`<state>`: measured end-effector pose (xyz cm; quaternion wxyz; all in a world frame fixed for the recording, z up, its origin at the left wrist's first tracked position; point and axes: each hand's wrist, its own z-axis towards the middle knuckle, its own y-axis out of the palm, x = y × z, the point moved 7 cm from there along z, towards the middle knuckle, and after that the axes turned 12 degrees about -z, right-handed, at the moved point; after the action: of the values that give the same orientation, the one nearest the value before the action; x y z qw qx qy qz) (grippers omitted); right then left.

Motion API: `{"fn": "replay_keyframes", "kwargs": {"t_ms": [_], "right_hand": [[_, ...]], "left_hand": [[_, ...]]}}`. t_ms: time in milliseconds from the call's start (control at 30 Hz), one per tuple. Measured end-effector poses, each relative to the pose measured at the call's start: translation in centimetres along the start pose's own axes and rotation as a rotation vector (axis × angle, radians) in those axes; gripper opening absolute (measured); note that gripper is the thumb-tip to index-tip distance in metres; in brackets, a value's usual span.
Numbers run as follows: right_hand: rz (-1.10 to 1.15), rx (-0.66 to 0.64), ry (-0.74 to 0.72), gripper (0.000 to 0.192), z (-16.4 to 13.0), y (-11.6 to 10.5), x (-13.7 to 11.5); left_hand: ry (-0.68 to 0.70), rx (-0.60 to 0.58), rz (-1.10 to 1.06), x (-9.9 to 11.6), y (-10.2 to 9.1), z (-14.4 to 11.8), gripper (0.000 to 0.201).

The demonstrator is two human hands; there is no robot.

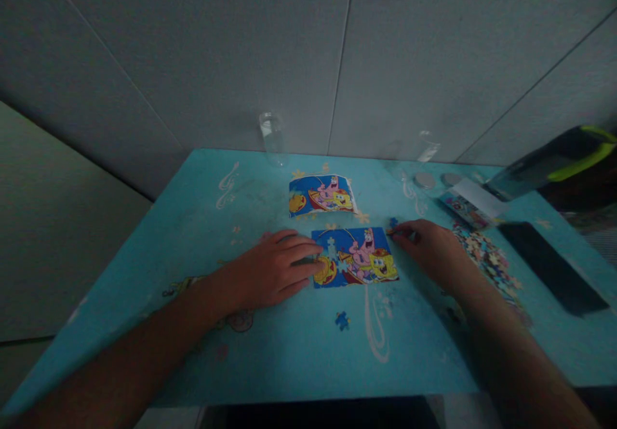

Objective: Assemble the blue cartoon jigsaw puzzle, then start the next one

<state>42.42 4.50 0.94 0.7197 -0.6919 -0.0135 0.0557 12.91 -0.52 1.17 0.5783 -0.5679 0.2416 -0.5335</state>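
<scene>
A partly assembled cartoon jigsaw puzzle lies on the turquoise tabletop, with gaps in its left half. My left hand rests palm down at its left edge, fingers apart and fingertips touching it. Beside the upper right corner, my right hand pinches a small puzzle piece, mostly hidden by the fingertips. Just above those fingertips is a loose blue piece. Another blue-and-yellow piece lies below the puzzle. Behind the puzzle, a slightly curled reference picture shows the same scene.
Many loose pieces form a pile at the right, partly behind my right forearm. Near it are a dark flat slab, a picture card and round lids. A clear jar stands against the grey partition.
</scene>
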Motion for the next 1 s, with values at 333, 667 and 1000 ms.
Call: {"fn": "replay_keyframes", "kwargs": {"t_ms": [333,667,1000], "right_hand": [[0.059,-0.032,0.019,0.021,-0.3,-0.3,-0.2],[0.096,-0.035,0.025,0.026,-0.2,-0.4,-0.1],[0.041,0.117,0.005,0.033,1.4,0.3,1.0]], "left_hand": [[0.001,-0.012,-0.006,0.0,-0.1,0.0,0.039],[-0.015,-0.021,0.001,-0.1,0.1,-0.1,0.038],[-0.003,0.008,0.003,-0.1,0.0,-0.1,0.037]]}}
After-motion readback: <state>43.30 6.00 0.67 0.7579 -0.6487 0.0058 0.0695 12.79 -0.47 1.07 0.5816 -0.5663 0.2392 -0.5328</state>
